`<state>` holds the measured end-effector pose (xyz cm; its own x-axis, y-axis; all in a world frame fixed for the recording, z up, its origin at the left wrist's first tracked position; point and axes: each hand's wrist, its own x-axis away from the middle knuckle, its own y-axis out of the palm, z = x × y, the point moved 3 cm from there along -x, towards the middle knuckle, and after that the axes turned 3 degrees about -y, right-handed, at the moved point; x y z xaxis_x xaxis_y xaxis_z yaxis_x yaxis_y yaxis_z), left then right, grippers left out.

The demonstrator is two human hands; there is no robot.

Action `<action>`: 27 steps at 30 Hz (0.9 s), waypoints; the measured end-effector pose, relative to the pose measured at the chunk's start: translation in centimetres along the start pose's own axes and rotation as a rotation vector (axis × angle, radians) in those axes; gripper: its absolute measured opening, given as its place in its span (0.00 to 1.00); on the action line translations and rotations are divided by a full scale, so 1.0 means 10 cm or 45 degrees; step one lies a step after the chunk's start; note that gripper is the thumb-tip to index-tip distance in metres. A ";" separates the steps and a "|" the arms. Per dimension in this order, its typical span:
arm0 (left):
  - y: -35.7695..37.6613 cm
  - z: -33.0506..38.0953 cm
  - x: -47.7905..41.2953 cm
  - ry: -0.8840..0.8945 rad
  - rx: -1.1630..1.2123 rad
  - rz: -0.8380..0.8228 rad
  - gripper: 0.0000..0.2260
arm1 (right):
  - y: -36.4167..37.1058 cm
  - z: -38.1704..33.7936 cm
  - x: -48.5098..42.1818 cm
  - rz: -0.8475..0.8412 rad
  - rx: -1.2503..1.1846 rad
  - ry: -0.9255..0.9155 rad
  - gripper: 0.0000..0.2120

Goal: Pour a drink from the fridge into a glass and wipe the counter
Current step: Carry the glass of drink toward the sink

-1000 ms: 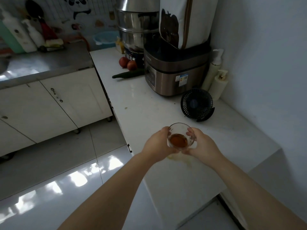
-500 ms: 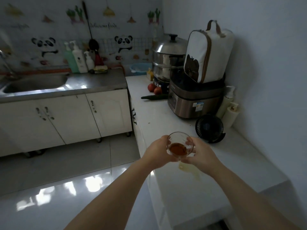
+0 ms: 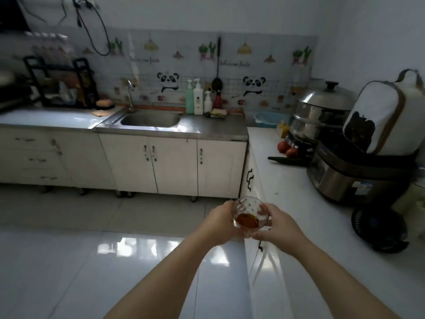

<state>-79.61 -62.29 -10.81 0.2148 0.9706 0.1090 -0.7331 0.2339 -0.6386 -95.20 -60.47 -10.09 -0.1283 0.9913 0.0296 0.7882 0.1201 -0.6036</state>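
Note:
A small clear glass with a little amber-brown drink in the bottom is held in the air between both hands. My left hand wraps its left side and my right hand cups its right side and base. The glass hangs just past the left front edge of the white counter, over the glossy floor. No fridge or drink bottle is in view.
On the white counter stand a rice cooker with a white bag on top, a steel steamer, tomatoes, a cucumber and a small black fan. Ahead are a steel sink, soap bottles and sponges.
The view has swung up and to the left, from the counter toward the sink wall. The glass, held in both hands, has moved left off the counter to beyond its edge.

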 end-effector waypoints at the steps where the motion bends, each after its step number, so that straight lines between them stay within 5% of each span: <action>1: -0.13 -0.11 -0.01 -0.025 0.010 0.020 0.34 | 0.11 -0.09 -0.11 -0.023 0.003 -0.021 0.33; 27: -4.02 -3.10 -1.35 -0.401 0.127 0.511 0.33 | 3.32 -2.67 -3.86 -0.488 -0.005 -0.446 0.33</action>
<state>-33.01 -86.59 -10.19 -0.2895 0.9515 0.1040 -0.7789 -0.1711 -0.6033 -48.00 -93.26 -9.95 -0.6015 0.7986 -0.0210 0.6473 0.4717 -0.5987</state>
